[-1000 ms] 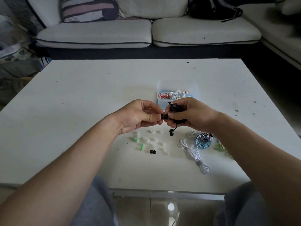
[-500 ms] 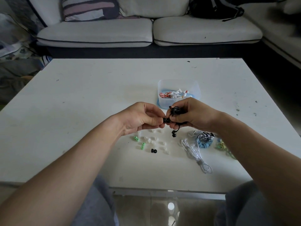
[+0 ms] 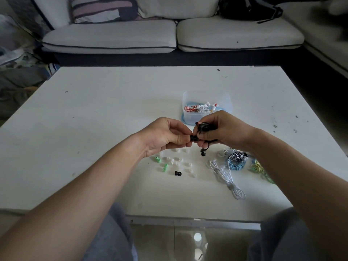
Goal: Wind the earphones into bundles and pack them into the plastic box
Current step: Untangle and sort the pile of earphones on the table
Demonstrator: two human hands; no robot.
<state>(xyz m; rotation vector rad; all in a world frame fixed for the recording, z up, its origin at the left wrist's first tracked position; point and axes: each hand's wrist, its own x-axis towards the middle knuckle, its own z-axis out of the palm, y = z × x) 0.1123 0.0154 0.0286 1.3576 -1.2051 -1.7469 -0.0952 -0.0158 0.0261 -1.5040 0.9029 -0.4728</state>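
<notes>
The white table (image 3: 113,102) carries the plastic box (image 3: 207,94), a red-and-white bundle inside. Just in front of the box my right hand (image 3: 224,131) grips the wound black earphones (image 3: 203,127). My left hand (image 3: 163,136) pinches one end of them. A loose earbud (image 3: 203,152) dangles beneath.

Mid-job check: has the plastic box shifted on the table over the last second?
No. The plastic box sits at the same spot relative to the far edge of the table and its dark specks; only the view wobbles slightly.
</notes>
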